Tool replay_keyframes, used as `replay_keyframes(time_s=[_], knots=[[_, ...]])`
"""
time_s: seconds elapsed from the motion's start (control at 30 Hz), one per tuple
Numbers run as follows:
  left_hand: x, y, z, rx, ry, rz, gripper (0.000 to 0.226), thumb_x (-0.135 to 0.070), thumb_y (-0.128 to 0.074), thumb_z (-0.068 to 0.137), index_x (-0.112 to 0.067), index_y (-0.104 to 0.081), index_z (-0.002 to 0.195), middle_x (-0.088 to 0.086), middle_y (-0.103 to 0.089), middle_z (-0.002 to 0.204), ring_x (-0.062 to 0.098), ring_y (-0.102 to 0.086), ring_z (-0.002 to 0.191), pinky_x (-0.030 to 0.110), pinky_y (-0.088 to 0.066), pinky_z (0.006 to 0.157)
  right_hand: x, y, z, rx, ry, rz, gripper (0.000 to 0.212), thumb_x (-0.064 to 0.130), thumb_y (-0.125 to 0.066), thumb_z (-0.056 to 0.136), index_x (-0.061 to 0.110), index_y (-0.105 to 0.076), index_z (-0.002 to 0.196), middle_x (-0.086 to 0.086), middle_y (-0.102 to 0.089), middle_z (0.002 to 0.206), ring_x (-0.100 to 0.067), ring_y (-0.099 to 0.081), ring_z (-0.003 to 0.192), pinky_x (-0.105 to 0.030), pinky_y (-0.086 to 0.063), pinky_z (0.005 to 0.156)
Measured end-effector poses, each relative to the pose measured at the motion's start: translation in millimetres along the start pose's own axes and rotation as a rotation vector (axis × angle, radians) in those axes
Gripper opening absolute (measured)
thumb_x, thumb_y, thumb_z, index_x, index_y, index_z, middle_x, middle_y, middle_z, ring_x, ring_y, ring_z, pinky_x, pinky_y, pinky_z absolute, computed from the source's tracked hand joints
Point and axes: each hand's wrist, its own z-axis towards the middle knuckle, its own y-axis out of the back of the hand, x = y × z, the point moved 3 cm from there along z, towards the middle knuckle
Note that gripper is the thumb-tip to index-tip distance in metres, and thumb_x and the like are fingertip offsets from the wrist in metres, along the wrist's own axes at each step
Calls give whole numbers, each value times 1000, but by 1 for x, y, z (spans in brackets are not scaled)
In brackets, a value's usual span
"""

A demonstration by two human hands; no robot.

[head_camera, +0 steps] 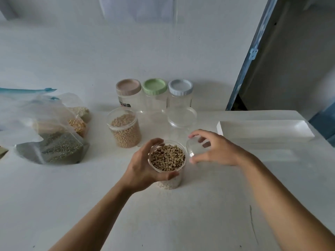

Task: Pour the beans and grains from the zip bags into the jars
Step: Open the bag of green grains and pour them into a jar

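On the far left of the desk [181, 214] lies a heap of zip bags [54, 138] — soft, slumping, best taken near the seal; I cannot count them surely, though green, yellow and pale grains show. Right of them stands one open jar of tan beans [126, 131]. Near centre, the left hand [143, 171] wraps the full jar of speckled beans [167, 157] — probably heavy, smooth-walled, so a grip round the side suits. The right hand [215, 151] holds a clear lid [197, 148] just beside it. Far behind stand three capped empty jars [155, 95] — plus one open empty one [182, 122].
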Motion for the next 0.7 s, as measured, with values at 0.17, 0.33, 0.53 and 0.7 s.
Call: replay_keyframes(time_s=[0.17, 0.33, 0.53, 0.7], knots=[[13, 26, 3, 34, 11, -61, 99, -56, -96, 50, -24, -55, 134, -13, -66, 125, -1, -64, 114, 15, -52, 92, 36, -20, -6, -200, 217, 431, 61, 44, -88, 74, 51, -57, 126, 9, -53, 129, -9, -56, 121, -28, -51, 91], [24, 40, 1, 63, 20, -87, 91, -33, -99, 58, -25, -54, 136, -13, -66, 125, 3, -63, 117, 17, -53, 93, 60, -48, 4, -468, 523, 248, 67, 47, -86, 75, 29, -54, 131, 6, -53, 130, -13, -54, 124, -34, -49, 102], [33, 33, -1, 90, 41, -241, 90, -26, -96, 62, -22, -50, 139, -6, -66, 128, 17, -63, 123, 26, -53, 98, 79, -49, 13, -651, 677, 198, 72, 45, -89, 73, 8, -50, 122, -5, -55, 122, -19, -57, 119, -31, -51, 98], [40, 27, 0, 117, 26, -311, 92, 2, -89, 69, -13, -42, 146, 6, -64, 135, 25, -60, 128, 38, -52, 105, 76, -69, 23, -457, 666, 87, 59, 49, -85, 75, 12, -49, 103, -4, -51, 119, -12, -54, 121, -33, -48, 92]])
